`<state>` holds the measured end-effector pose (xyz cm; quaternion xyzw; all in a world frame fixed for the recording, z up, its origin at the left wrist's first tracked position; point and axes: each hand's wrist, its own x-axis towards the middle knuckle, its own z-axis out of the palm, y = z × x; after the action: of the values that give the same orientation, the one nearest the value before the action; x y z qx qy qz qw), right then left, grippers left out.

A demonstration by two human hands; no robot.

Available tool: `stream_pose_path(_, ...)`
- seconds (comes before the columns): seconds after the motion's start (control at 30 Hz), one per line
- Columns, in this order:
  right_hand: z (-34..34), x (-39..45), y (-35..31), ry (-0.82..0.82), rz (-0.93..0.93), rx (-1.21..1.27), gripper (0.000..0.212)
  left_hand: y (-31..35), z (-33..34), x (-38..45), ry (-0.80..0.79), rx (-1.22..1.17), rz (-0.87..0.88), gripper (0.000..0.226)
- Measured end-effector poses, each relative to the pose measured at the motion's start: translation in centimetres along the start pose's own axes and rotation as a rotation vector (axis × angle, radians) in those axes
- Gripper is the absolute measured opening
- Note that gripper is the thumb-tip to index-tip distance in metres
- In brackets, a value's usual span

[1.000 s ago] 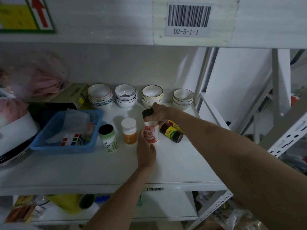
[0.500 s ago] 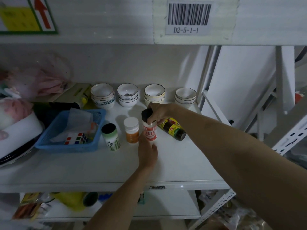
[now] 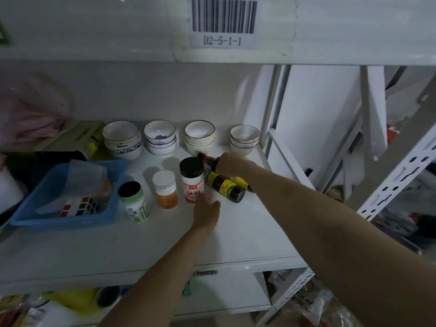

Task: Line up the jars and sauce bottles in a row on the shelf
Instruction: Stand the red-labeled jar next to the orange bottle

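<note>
Three jars stand in a row on the white shelf [image 3: 236, 239]: a green-labelled jar with a black lid [image 3: 134, 204], an orange jar with a white lid [image 3: 165, 191] and a red-and-white jar with a black lid [image 3: 193, 185]. Just right of them lie two dark sauce bottles with yellow labels, the front one [image 3: 225, 186] and one behind it [image 3: 207, 160]. My right hand [image 3: 230, 164] is closed around the rear bottle near its neck. Fingers apart, my left hand [image 3: 206, 212] rests on the shelf beside the red-and-white jar's base.
Stacks of small bowls [image 3: 200, 138] line the back of the shelf. A blue basket [image 3: 70, 219] with a puzzle cube and plastic sits at the left. A slanted white shelf frame [image 3: 290, 161] borders the right side.
My right hand has left the red-and-white jar's lid and closed on a lying sauce bottle. My left hand has come off that jar and shifted slightly right.
</note>
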<state>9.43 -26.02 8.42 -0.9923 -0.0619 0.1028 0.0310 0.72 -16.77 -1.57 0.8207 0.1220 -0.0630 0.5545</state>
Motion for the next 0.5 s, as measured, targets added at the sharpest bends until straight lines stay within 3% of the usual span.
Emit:
stream_pose_path(0.1, 0.4, -1.6, 0.1, -0.017, -0.016, 0.015, 0.036, 0.6, 1.4, 1.8, -0.042, -0.121, -0.114, 0.041)
stream_pose_path(0.2, 0.3, -2.5, 0.0, -0.042, -0.017, 0.084, 0.046, 1.5, 1.8, 2.7, -0.024, -0.252, -0.186, 0.009)
stream_pose_path(0.23, 0.3, -2.5, 0.0, -0.045, -0.023, 0.125, 0.05, 1.7, 2.0, 2.8, -0.004, -0.295, -0.201, 0.014)
stream_pose_path(0.3, 0.7, -1.9, 0.2, -0.046, -0.048, 0.223, 0.062, 2.0, 2.2, 2.9, 0.016, -0.371, -0.21, 0.003)
stream_pose_path(0.37, 1.5, -0.7, 0.2, -0.045, -0.045, 0.272, 0.071, 1.7, 2.5, 3.1, -0.005, -0.413, -0.218, 0.028)
stream_pose_path(0.5, 2.6, 0.1, 0.4, -0.099, 0.014, 0.212, 0.064, 0.3, 3.1, 3.9, -0.003, -0.387, -0.182, 0.054)
